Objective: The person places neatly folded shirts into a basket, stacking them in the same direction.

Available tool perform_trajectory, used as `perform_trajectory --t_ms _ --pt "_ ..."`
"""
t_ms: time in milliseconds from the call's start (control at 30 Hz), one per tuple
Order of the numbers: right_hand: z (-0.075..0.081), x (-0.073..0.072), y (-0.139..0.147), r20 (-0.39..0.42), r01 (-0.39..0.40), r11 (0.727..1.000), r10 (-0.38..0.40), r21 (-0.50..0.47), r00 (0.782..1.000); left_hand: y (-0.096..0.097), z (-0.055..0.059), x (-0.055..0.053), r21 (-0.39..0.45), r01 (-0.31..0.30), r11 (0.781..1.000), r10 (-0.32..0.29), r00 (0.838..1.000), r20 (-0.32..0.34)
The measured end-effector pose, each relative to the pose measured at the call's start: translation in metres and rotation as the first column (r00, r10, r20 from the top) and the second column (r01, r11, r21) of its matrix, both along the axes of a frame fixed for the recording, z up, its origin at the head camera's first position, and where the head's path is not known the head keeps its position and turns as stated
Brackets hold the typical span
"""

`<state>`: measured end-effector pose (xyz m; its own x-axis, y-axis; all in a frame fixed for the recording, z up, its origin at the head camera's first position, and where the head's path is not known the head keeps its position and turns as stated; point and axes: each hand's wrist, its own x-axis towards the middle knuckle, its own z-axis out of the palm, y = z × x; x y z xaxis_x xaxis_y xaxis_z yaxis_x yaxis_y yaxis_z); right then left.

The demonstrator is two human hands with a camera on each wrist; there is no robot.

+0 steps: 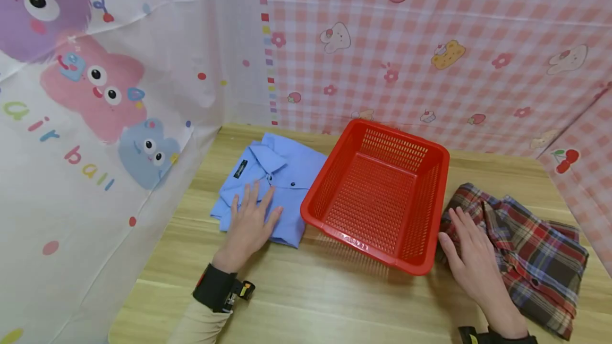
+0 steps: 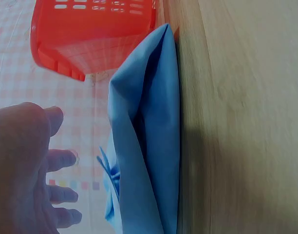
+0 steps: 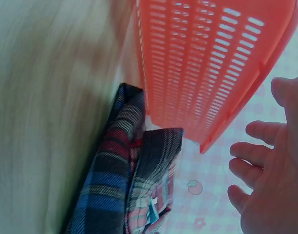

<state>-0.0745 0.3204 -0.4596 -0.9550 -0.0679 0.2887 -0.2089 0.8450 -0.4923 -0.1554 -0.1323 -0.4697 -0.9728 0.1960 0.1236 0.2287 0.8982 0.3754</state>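
A folded blue shirt (image 1: 287, 174) with a collar and dark label lies left of the red plastic basket (image 1: 373, 195). Over it my left hand (image 1: 251, 222) hovers with fingers spread; the left wrist view shows a gap between that hand (image 2: 29, 165) and the blue shirt (image 2: 144, 136). To the basket's right lies a folded plaid shirt (image 1: 535, 254) in brown, red and blue. My right hand (image 1: 470, 259) is held above its left side, fingers extended and holding nothing. In the right wrist view the hand (image 3: 270, 161) stays apart from the plaid shirt (image 3: 110, 170).
The basket's perforated wall (image 3: 202, 63) rises close beside the plaid shirt, and its left rim overlaps the blue shirt in the head view. All stand on a wooden table (image 1: 296, 296). Patterned cloths (image 1: 406, 41) hang behind and at the sides.
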Motion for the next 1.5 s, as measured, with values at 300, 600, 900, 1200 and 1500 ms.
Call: perform_trajectory --t_ms 300,600,900,1200,1500 --pt "0.010 0.001 -0.013 -0.063 -0.047 0.998 0.045 -0.030 0.997 -0.013 0.000 0.005 0.016 -0.018 1.000 0.019 0.999 -0.040" --pt "0.031 -0.002 -0.044 -0.115 -0.123 0.992 0.120 -0.020 0.986 -0.027 -0.002 0.007 0.065 -0.046 0.997 0.050 0.996 -0.070" --pt "0.050 -0.006 -0.075 -0.069 -0.185 0.983 0.185 -0.003 0.980 -0.038 -0.001 0.009 0.102 -0.092 0.991 0.095 0.995 -0.032" --pt "0.053 -0.006 -0.100 -0.094 -0.232 0.972 0.234 0.034 0.968 -0.050 -0.003 0.011 0.138 -0.148 0.979 0.149 0.989 0.000" --pt "0.053 -0.005 -0.134 -0.141 -0.329 0.942 0.336 0.074 0.931 -0.065 -0.006 0.014 0.170 -0.196 0.966 0.191 0.980 0.047"
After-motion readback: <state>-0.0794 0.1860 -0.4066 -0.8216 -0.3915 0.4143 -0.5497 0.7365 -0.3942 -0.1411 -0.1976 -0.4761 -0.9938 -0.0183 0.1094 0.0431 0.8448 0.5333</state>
